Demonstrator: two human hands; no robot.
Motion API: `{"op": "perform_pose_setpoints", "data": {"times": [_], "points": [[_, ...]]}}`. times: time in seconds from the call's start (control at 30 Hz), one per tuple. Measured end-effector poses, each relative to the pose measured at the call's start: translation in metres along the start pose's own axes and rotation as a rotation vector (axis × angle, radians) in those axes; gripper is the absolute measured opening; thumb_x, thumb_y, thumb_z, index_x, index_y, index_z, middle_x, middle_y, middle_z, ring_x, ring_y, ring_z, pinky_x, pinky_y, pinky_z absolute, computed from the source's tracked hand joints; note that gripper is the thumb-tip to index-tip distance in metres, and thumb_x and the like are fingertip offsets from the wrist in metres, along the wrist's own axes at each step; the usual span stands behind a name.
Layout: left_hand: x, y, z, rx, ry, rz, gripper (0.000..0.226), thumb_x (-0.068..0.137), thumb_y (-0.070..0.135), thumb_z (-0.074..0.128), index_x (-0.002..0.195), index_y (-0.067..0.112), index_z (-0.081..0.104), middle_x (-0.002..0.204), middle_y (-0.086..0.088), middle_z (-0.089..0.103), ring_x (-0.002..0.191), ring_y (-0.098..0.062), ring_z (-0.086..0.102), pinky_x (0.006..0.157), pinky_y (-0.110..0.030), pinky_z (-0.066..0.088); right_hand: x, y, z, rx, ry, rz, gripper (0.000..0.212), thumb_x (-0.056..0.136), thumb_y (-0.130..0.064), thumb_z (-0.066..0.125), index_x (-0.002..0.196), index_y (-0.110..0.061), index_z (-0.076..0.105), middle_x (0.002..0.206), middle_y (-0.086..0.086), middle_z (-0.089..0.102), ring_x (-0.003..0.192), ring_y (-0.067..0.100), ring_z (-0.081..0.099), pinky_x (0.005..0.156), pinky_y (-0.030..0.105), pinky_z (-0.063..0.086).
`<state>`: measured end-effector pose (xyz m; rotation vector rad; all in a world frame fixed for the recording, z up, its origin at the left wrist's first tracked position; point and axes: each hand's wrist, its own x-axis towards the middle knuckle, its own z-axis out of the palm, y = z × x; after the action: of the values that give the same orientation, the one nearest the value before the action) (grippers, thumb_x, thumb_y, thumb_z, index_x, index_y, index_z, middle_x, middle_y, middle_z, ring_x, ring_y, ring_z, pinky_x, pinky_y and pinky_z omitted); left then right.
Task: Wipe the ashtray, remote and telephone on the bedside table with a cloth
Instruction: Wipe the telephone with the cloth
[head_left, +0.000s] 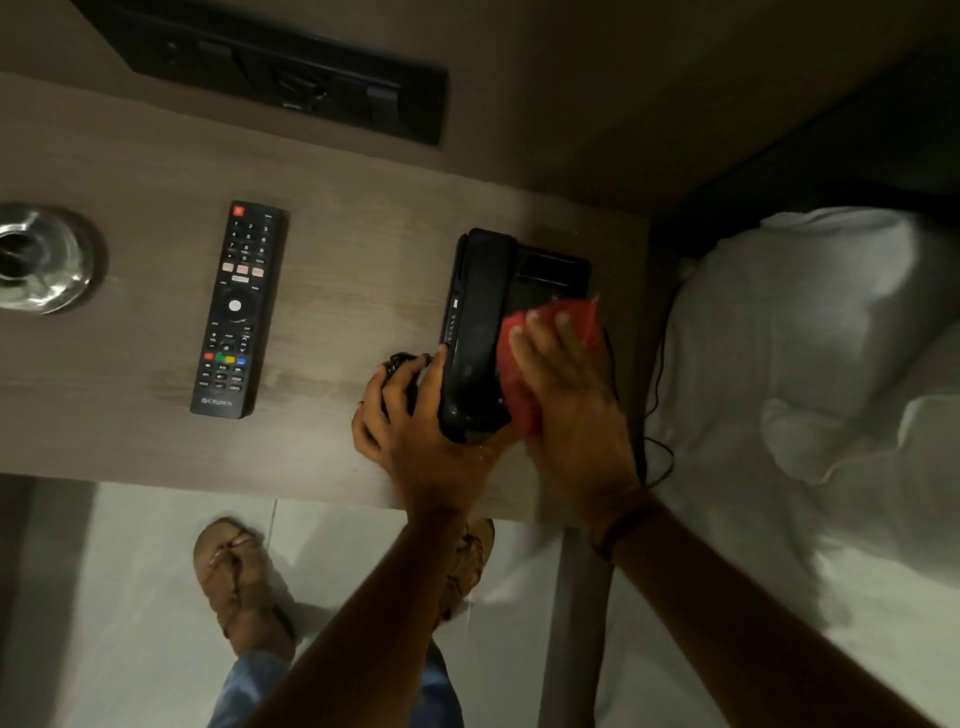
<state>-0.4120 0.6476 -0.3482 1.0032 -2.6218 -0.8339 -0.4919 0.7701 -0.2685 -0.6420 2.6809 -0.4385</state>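
Observation:
A black telephone (493, 312) sits at the right end of the wooden bedside table (130, 156). My left hand (410, 426) grips the phone's near left corner, fingers by the coiled cord. My right hand (566, 395) presses a red cloth (519, 384) flat onto the phone's keypad, hiding most of the keys. The black remote (236, 309) lies face up in the middle of the table, apart from both hands. At the far left edge stands a shiny metal ashtray (41, 257), partly cut off by the frame.
A black switch and socket panel (291, 67) is set in the wall behind the table. A bed with white pillows (810, 338) adjoins the table on the right, and a thin black cable (657, 415) hangs in the gap. My sandalled feet (234, 577) stand on the pale floor.

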Motion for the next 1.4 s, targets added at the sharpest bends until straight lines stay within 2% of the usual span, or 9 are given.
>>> {"op": "perform_pose_setpoints", "data": {"times": [0.17, 0.3, 0.4, 0.5, 0.8, 1.0, 1.13, 1.27, 1.4], "points": [[0.0, 0.0, -0.003, -0.036, -0.042, -0.016, 0.11, 0.072, 0.106, 0.044, 0.151, 0.031, 0.057, 0.15, -0.005, 0.06, 0.151, -0.035, 0.04, 0.119, -0.061, 0.028, -0.032, -0.001, -0.027, 0.359, -0.196, 0.116, 0.057, 0.101, -0.012, 0.059, 0.154, -0.027, 0.044, 0.156, -0.008, 0.05, 0.146, 0.012, 0.046, 0.125, 0.043, 0.038], [0.001, 0.0, -0.003, -0.009, -0.051, -0.018, 0.121, 0.059, 0.111, 0.051, 0.151, 0.034, 0.056, 0.151, -0.004, 0.058, 0.149, -0.034, 0.04, 0.12, -0.062, 0.03, -0.012, 0.0, -0.069, 0.484, 0.145, 0.263, 0.047, 0.101, -0.017, 0.06, 0.142, -0.037, 0.051, 0.117, -0.017, 0.067, 0.09, -0.011, 0.064, 0.088, 0.02, 0.059], [0.001, -0.004, -0.002, 0.024, -0.055, 0.007, 0.125, 0.054, 0.11, 0.057, 0.151, 0.032, 0.058, 0.152, -0.005, 0.059, 0.149, -0.036, 0.043, 0.121, -0.062, 0.031, 0.032, 0.002, -0.068, 0.338, 0.322, 0.193, 0.055, 0.099, -0.009, 0.058, 0.152, -0.019, 0.05, 0.151, 0.003, 0.057, 0.137, 0.014, 0.055, 0.114, 0.03, 0.049], [0.001, -0.005, -0.001, 0.023, -0.056, 0.0, 0.124, 0.057, 0.112, 0.05, 0.151, 0.032, 0.057, 0.151, -0.004, 0.059, 0.149, -0.036, 0.042, 0.12, -0.062, 0.031, 0.059, -0.006, -0.035, 0.2, 0.074, 0.2, 0.069, 0.101, -0.002, 0.053, 0.163, -0.02, 0.029, 0.174, 0.004, 0.022, 0.162, 0.029, 0.009, 0.132, 0.051, 0.018], [-0.002, -0.004, 0.001, -0.044, -0.08, -0.047, 0.093, 0.075, 0.079, 0.067, 0.155, 0.036, 0.051, 0.157, -0.001, 0.051, 0.156, -0.031, 0.029, 0.122, -0.063, 0.024, -0.062, 0.002, 0.012, -0.04, -0.122, -0.148, 0.063, 0.099, -0.022, 0.047, 0.16, -0.014, 0.033, 0.17, 0.01, 0.027, 0.158, 0.037, 0.019, 0.126, 0.058, 0.021], [0.0, -0.004, -0.003, -0.014, -0.064, 0.011, 0.116, 0.06, 0.1, 0.063, 0.152, 0.03, 0.055, 0.151, -0.007, 0.058, 0.15, -0.036, 0.04, 0.12, -0.063, 0.029, -0.054, -0.011, -0.038, 0.635, -0.025, 0.252, 0.059, 0.103, -0.008, 0.057, 0.132, -0.06, 0.055, 0.124, -0.034, 0.067, 0.112, 0.007, 0.071, 0.092, 0.045, 0.062], [0.001, -0.002, -0.004, 0.042, -0.043, 0.026, 0.123, 0.061, 0.112, 0.047, 0.149, 0.027, 0.06, 0.149, -0.008, 0.061, 0.148, -0.037, 0.043, 0.119, -0.061, 0.031, 0.021, -0.03, -0.06, 0.476, 0.305, 0.186, 0.056, 0.1, -0.006, 0.061, 0.152, -0.026, 0.052, 0.153, -0.007, 0.059, 0.145, 0.018, 0.051, 0.119, 0.04, 0.045], [0.001, 0.001, -0.005, 0.019, -0.038, 0.016, 0.105, 0.072, 0.102, 0.049, 0.145, 0.027, 0.06, 0.147, -0.008, 0.062, 0.149, -0.036, 0.045, 0.116, -0.059, 0.033, 0.08, -0.058, -0.032, 0.134, 0.058, 0.042, 0.073, 0.096, -0.004, 0.058, 0.163, -0.015, 0.031, 0.174, 0.008, 0.024, 0.162, 0.033, 0.01, 0.13, 0.053, 0.023], [0.002, 0.004, -0.003, 0.009, 0.038, 0.004, 0.064, 0.085, 0.057, 0.063, 0.14, 0.025, 0.059, 0.146, -0.007, 0.063, 0.143, -0.038, 0.052, 0.115, -0.069, 0.04, 0.036, -0.054, 0.002, -0.008, 0.042, -0.1, 0.071, 0.097, -0.025, 0.053, 0.163, -0.013, 0.029, 0.173, 0.01, 0.024, 0.161, 0.038, 0.01, 0.129, 0.059, 0.017]]}}
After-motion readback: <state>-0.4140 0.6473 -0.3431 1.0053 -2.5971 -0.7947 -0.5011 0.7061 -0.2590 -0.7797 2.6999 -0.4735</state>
